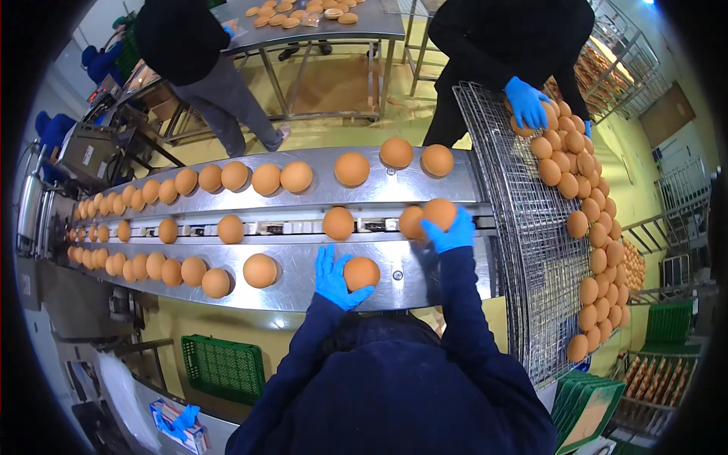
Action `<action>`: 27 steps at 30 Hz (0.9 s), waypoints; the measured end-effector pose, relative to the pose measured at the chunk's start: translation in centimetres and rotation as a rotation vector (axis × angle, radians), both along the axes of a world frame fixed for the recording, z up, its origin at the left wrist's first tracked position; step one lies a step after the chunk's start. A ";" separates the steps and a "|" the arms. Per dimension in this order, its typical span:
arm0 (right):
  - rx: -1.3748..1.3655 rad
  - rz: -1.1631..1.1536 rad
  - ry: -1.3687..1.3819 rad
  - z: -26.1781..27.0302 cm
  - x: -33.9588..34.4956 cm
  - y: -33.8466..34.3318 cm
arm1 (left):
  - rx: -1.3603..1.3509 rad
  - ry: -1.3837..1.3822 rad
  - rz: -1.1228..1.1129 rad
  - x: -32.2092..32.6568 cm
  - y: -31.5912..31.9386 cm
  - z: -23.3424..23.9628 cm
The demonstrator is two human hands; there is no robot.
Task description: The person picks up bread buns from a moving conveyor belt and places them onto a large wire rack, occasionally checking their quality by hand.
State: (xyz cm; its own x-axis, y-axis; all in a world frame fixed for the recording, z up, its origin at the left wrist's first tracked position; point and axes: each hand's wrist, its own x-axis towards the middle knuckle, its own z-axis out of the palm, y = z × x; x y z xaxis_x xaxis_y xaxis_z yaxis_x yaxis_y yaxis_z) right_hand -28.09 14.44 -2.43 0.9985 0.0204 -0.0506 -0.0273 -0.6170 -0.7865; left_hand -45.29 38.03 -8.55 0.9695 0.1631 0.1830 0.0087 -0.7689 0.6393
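Observation:
My left hand (pixel 336 281), in a blue glove, cups a round brown bun (pixel 362 274) on the near steel ledge of the conveyor (pixel 310 293). Its thumb lies along the bun's near side, and its other fingers are to the left. In my right hand (pixel 455 232), also gloved, another bun (pixel 439 214) is gripped above the central channel. Just left of it a bun (pixel 412 222) is partly hidden by the held one and my fingers. Farther left in the channel sits a single bun (pixel 338 223). Rows of buns line the near ledge and the far ledge (pixel 307 199).
Stacked wire racks (pixel 512 227) stand at the conveyor's right end, with many buns (pixel 597 233) on top. Across from me, a co-worker's gloved hand (pixel 526 102) touches buns there. A green crate (pixel 223 367) and a glove box (pixel 179 426) are at lower left.

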 end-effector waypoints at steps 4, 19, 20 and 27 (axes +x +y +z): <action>-0.353 -0.355 -0.165 0.3 0.3 -4.0 | -0.003 -0.022 -0.107 -0.7 0.8 0.2; -0.305 0.315 -0.189 -0.7 -12.0 3.6 | 0.207 0.173 -0.504 0.2 0.2 0.9; -0.332 0.188 -0.163 -0.3 -10.9 2.5 | 0.190 0.165 -0.502 0.0 -0.1 2.0; -0.639 -0.301 -0.335 -4.3 -0.2 -6.5 | -0.039 0.134 -0.720 0.3 -4.2 3.6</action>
State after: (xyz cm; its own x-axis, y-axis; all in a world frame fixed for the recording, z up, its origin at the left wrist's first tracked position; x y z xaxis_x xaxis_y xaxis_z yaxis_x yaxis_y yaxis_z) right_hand -28.31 7.95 -6.73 0.9207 -0.1852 0.3436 -0.0893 -0.9569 -0.2765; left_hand -44.94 33.83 -4.92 0.8524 -0.5192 0.0627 -0.4105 -0.5901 0.6952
